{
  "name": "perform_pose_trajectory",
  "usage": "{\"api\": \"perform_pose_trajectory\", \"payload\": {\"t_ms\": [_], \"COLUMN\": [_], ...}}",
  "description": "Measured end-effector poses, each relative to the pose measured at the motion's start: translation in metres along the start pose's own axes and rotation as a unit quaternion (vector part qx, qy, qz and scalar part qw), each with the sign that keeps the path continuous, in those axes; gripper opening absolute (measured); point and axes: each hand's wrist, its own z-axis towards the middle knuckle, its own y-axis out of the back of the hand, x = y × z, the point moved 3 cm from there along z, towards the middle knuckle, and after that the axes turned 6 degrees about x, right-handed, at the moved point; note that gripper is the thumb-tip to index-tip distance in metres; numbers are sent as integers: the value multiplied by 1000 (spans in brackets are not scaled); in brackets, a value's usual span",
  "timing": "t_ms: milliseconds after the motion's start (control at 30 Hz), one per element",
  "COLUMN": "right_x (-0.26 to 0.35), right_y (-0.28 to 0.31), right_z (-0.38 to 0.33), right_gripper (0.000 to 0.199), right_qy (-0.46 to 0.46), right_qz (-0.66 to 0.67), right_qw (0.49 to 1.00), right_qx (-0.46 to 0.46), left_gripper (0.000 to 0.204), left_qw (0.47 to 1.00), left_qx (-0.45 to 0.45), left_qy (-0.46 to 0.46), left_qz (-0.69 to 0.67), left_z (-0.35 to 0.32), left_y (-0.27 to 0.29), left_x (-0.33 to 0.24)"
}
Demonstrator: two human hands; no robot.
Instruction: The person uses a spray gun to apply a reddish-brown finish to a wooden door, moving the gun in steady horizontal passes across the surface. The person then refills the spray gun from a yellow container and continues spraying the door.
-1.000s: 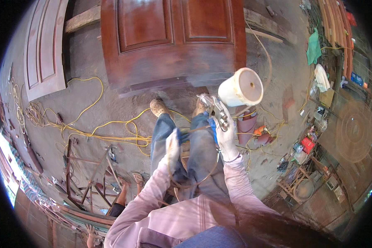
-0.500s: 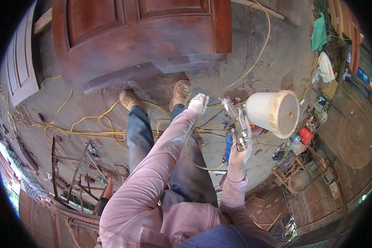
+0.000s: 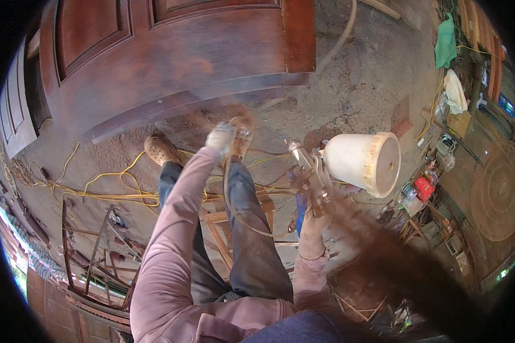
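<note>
Raising left hand (image 3: 218, 137) forward, spray gun (image 3: 312, 180) now nearer, gripped right.

ahead: door (image 3: 171, 63) blocks | floor: yellow cords (image 3: 103, 186) | right: bare concrete (image 3: 372, 86)

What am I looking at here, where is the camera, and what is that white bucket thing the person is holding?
The camera sits on the person's head and looks down with a very wide lens, so straight edges bend. You see their own pink-sleeved arms, jeans and shoes from above. The right hand grips a metal spray gun with a white paint cup fixed on top. The left hand, in a light glove, reaches forward and is blurred; whether it holds anything cannot be told. In front lies a reddish-brown panelled wooden door. Yellow cables trail over the dusty concrete floor, and the dark streak at lower right looks like hair.
</note>
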Motion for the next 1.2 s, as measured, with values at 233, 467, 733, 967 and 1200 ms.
{"api": "perform_pose_trajectory", "payload": {"t_ms": [233,467,733,967,1200], "right_x": [11,29,91,115,51], "right_y": [-37,-9,46,56,88], "right_z": [7,-38,-97,-81,-84], "right_gripper": [54,53,53,45,41], "right_qy": [31,95,266,267,73], "right_qz": [-52,-255,-472,-546,-135], "right_qw": [998,948,751,728,945], "right_qx": [-4,-166,-377,-317,-287], "left_gripper": [36,19,30,28,31], "left_qw": [988,862,902,995,990], "left_qx": [-94,-400,-274,-86,-98], "left_qy": [62,-219,-286,-37,95], "left_qz": [-105,-222,-169,-36,-30], "left_z": [54,67,109,236,14], "left_y": [-29,24,178,59,-68], "left_x": [-58,-179,-440,-257,-40]}}
